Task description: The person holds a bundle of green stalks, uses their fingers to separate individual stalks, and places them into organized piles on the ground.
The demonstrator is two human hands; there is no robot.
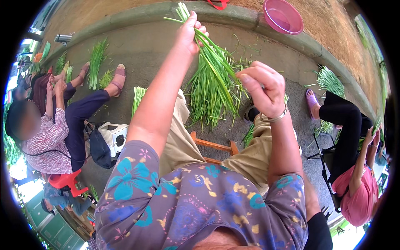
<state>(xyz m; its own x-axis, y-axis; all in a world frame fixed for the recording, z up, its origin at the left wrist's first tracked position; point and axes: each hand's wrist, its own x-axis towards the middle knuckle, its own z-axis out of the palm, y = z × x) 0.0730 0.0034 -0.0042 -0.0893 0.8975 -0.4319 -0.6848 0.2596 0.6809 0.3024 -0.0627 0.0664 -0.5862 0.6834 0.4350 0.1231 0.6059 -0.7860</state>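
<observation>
My left hand (pixel 191 36) is raised near the kerb and closed around a bunch of long green leafy stalks (pixel 212 62), pale ends up, green blades hanging down to the right. Beside the blades is my right hand (pixel 262 86), a bracelet on its wrist, fingers bent and the thumb close to the index finger; whether a blade is pinched between them I cannot tell. Under both hands a large heap of the same green stalks (pixel 206 97) lies on the pavement between my knees. Another bundle of cut stalks (pixel 138 95) shows beside my left knee, partly hidden by my arm.
A pink plastic basin (pixel 282 17) rests by the concrete kerb (pixel 231 17). A wooden stool (pixel 215 144) is between my legs. Seated people handle stalks at left (pixel 47 137) and right (pixel 359 187). A white plastic stool (pixel 113 137) and dark bag (pixel 101 150) stand at left.
</observation>
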